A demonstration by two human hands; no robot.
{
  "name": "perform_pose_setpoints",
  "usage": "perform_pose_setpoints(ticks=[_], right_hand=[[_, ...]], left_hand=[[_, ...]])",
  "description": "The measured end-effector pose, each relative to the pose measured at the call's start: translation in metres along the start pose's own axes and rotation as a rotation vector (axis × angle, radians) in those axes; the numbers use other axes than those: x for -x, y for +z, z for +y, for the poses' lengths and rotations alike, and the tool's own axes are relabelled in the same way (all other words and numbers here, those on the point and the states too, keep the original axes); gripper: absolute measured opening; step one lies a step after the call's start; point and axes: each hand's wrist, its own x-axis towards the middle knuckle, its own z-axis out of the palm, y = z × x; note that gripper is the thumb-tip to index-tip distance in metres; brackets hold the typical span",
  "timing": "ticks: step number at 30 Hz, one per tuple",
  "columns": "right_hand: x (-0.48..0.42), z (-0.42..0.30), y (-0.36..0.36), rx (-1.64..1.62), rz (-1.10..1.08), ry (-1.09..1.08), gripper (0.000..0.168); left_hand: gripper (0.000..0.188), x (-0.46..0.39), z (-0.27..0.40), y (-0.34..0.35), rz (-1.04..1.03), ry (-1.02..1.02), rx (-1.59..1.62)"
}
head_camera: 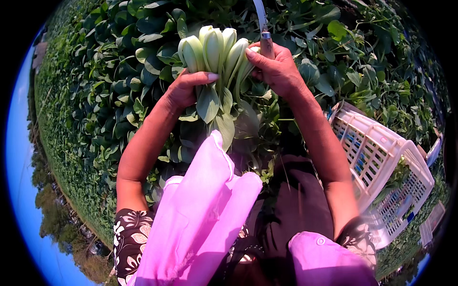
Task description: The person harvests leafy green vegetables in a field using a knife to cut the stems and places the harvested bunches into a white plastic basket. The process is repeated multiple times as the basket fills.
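A bunch of several bok choy heads [212, 48] is held up with its pale stem ends pointing away from me and its leaves hanging towards me. My left hand [189, 85] is closed around the left part of the bunch, thumb across the stems. At the right of the bunch, my right hand [273, 68] grips the wooden handle [267, 48] of a curved-blade knife, probably a sickle, whose metal blade [261, 14] points away and runs out at the top edge. Thumb and fingers of this same hand also touch the rightmost stems.
Dense leafy plants [121, 71] surround my hands. To my right stands a white plastic slatted crate [372, 139] with some greens inside. Pink cloth [193, 214] hangs in front of my body, below the bunch. A tree line lies at the far left.
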Motion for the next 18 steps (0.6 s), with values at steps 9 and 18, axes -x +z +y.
perform_pose_setpoints(ticks=[9, 18], right_hand=[[0.003, 0.008, -0.012, -0.093, -0.001, 0.053, 0.028], [-0.009, 0.066, -0.081, 0.358, 0.105, 0.278, 0.025]], left_hand=[[0.046, -0.008, -0.021, 0.041, 0.026, -0.051, 0.192], [0.055, -0.012, -0.012, 0.025, -0.241, -0.121, -1.084]])
